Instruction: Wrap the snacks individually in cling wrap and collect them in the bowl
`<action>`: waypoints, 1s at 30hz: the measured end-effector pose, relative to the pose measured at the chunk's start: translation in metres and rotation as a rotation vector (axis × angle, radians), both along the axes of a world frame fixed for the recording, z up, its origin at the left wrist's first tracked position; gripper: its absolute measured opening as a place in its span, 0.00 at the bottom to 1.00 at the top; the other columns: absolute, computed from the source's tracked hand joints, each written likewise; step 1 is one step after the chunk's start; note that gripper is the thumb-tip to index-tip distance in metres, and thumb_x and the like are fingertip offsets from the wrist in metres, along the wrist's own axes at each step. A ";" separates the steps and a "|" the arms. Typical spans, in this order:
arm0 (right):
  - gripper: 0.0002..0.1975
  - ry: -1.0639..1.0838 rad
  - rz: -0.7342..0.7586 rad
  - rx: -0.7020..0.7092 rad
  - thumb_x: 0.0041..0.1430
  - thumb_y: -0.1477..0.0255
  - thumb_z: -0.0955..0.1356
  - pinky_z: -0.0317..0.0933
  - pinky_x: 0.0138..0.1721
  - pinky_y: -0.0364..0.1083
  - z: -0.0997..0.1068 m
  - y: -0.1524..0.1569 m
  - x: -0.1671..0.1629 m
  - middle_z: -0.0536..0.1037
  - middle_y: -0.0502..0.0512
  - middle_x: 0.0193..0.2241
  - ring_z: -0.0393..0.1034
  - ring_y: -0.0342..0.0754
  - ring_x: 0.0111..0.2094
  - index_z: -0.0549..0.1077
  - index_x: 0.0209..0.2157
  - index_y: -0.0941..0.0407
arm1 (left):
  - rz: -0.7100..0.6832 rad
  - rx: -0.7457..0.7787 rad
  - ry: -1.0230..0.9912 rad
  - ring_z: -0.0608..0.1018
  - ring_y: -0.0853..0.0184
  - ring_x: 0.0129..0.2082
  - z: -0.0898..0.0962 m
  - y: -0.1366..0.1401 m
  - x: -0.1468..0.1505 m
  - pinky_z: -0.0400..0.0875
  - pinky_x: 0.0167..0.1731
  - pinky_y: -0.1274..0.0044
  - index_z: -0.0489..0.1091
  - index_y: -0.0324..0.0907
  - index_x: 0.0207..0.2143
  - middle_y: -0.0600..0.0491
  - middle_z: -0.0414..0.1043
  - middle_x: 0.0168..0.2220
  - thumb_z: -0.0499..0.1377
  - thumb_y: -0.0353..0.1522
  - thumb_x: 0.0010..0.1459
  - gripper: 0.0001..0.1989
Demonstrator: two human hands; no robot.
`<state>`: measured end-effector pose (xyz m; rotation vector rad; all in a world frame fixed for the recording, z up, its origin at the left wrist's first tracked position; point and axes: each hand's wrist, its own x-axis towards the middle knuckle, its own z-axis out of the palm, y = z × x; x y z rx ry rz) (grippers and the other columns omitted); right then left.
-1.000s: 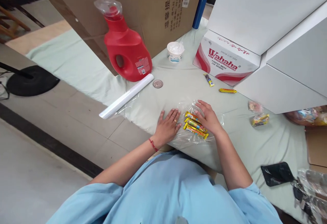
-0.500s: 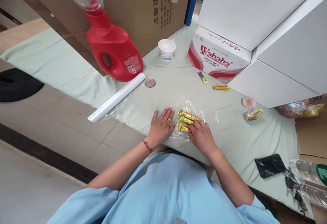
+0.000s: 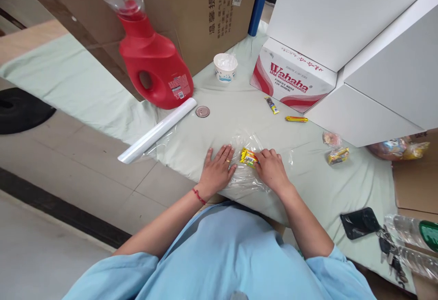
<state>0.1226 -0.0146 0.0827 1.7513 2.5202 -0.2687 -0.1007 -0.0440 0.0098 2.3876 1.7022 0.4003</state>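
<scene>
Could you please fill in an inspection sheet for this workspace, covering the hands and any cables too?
Surface: pale green cloth, wrinkled in places.
Things being handled: yellow packets, bunched on clear plastic film and partly hidden by the right hand.
Clutter: red jug, white roll, round disc, paper cup, loose packets, keys.
Hands: left hand palm down, left of the packets; right hand's fingers closed on them.
Cables: nothing seen.
Surroundings: large cardboard box, Wahaha box, tiled floor.
</scene>
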 end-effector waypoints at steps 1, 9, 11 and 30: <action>0.17 0.016 -0.010 0.003 0.72 0.69 0.67 0.60 0.48 0.54 -0.004 -0.001 0.001 0.78 0.63 0.49 0.65 0.61 0.51 0.76 0.59 0.54 | -0.001 -0.005 -0.003 0.61 0.54 0.75 0.000 0.000 0.000 0.44 0.75 0.50 0.55 0.43 0.76 0.44 0.56 0.75 0.45 0.41 0.75 0.31; 0.18 0.509 0.070 0.153 0.74 0.62 0.67 0.68 0.51 0.57 -0.005 -0.047 0.055 0.78 0.62 0.49 0.71 0.58 0.49 0.74 0.60 0.52 | 0.028 -0.062 -0.063 0.62 0.55 0.75 -0.001 0.007 -0.004 0.47 0.74 0.51 0.58 0.44 0.74 0.44 0.59 0.74 0.43 0.41 0.76 0.30; 0.26 0.495 0.106 0.152 0.70 0.58 0.70 0.68 0.53 0.59 -0.010 -0.070 0.063 0.77 0.63 0.53 0.70 0.60 0.52 0.70 0.65 0.51 | 0.018 -0.063 -0.073 0.62 0.54 0.75 -0.001 0.008 -0.005 0.46 0.74 0.50 0.59 0.43 0.74 0.44 0.59 0.74 0.43 0.40 0.75 0.30; 0.08 0.498 -0.230 0.305 0.71 0.66 0.69 0.70 0.46 0.56 -0.068 -0.130 0.106 0.75 0.60 0.43 0.69 0.55 0.46 0.79 0.47 0.52 | 0.002 -0.020 -0.037 0.64 0.52 0.74 -0.003 0.008 -0.004 0.45 0.73 0.49 0.61 0.41 0.72 0.42 0.62 0.73 0.43 0.40 0.75 0.29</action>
